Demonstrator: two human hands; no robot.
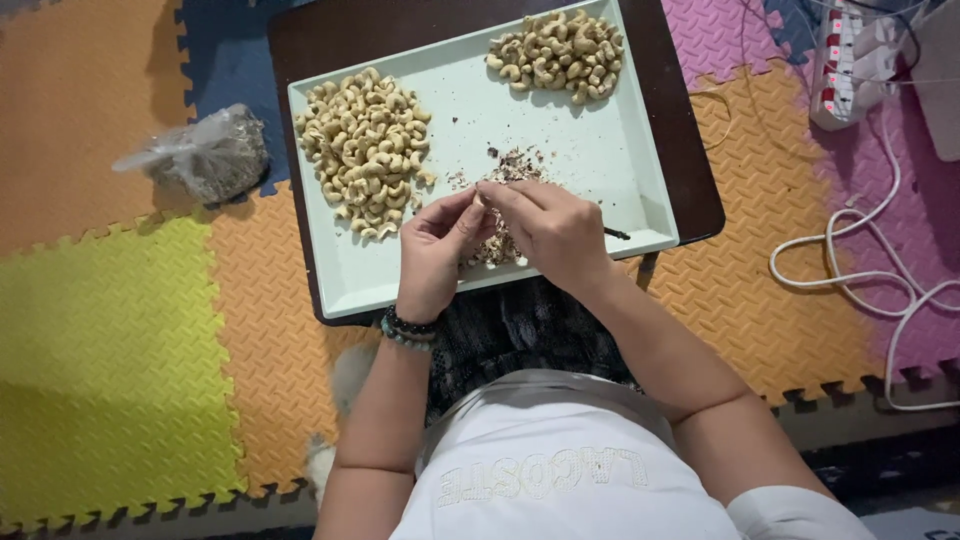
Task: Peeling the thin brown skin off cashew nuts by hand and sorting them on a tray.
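Note:
My left hand [436, 248] and my right hand [551, 232] meet over the near part of a pale green tray [620, 160], fingertips pinched together on one small cashew nut [479, 200]. My right hand also holds a thin dark tool whose tip sticks out at its right side [617, 234]. Under the hands lies a heap of brown skin scraps [505, 170]. A large pile of cashew nuts [366, 148] sits on the tray's left. A smaller pile of cashew nuts [557, 54] is at the far right corner.
The tray rests on a dark brown low table [690, 180] over coloured foam floor mats [110, 330]. A tied plastic bag of dark scraps [205, 155] lies left. A white power strip [850, 60] and white cables [870, 270] lie right.

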